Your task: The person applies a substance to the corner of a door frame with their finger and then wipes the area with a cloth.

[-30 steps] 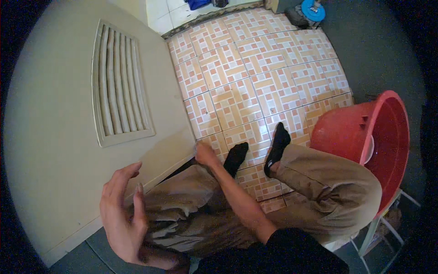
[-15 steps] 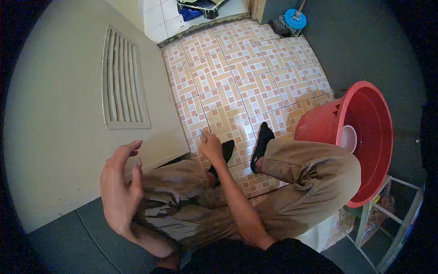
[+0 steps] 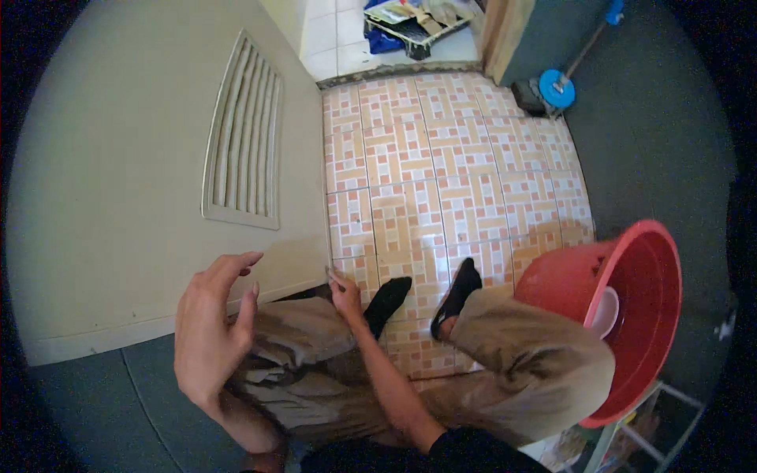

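Note:
My left hand (image 3: 213, 331) is raised at the left, in front of the pale door (image 3: 118, 197) and beside my left knee. Its fingers are curved and apart, with nothing between them. Between my knees my right hand (image 3: 344, 296) reaches down to the free edge of the door, close to its lower corner. The fingers of that hand are drawn together, and their tips meet or almost meet the door edge. Whatever small thing may be in them I cannot make out. A slatted vent (image 3: 244, 142) is set in the door.
At my right a red tub (image 3: 552, 272) leans, with a pink-white scoop (image 3: 605, 313) in it. A metal rack (image 3: 670, 426) stands below it. By the far doorway are a blue-headed mop (image 3: 557, 88) and a tray (image 3: 418, 35) of odds and ends. My black-socked feet rest on patterned tiles (image 3: 402, 150).
My right hand has moved left, from over the floor tiles to the door's edge. The view has tilted up, showing more of the doorway. My left hand keeps its curved pose.

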{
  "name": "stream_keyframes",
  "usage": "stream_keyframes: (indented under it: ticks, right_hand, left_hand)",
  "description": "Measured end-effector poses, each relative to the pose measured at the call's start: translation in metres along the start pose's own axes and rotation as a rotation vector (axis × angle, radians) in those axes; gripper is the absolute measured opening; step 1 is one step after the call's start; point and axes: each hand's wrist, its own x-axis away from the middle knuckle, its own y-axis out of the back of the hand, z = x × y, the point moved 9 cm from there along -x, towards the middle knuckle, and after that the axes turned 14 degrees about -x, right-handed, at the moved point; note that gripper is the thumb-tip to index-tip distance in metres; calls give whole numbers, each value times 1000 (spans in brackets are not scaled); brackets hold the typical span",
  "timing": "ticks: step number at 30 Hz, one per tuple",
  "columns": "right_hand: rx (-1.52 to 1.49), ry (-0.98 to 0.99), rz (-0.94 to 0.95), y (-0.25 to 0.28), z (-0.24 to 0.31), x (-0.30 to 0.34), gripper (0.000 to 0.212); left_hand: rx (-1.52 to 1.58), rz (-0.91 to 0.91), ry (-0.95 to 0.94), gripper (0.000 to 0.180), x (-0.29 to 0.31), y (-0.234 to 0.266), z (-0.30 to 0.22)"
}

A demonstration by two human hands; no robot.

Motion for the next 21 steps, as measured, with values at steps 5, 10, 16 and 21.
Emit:
stream_keyframes:
  ticks: [5,10,16,21]
  right_hand:
    - [-87,-265,113,-15,-12,-2,29]
    - [-33,-276,217,-10,-18,-24,31]
    - [32,-316,370,-21,30,-16,38]
    - [285,-223,527,-40,70,-23,36]
  left_hand:
    - [-83,20,101,33,-2,-2,5]
    - [-60,84,148,36,-6,-14,5]
    - [-97,157,152,39,-8,-24,3]
    - [-124,117,158,40,-9,-20,2]
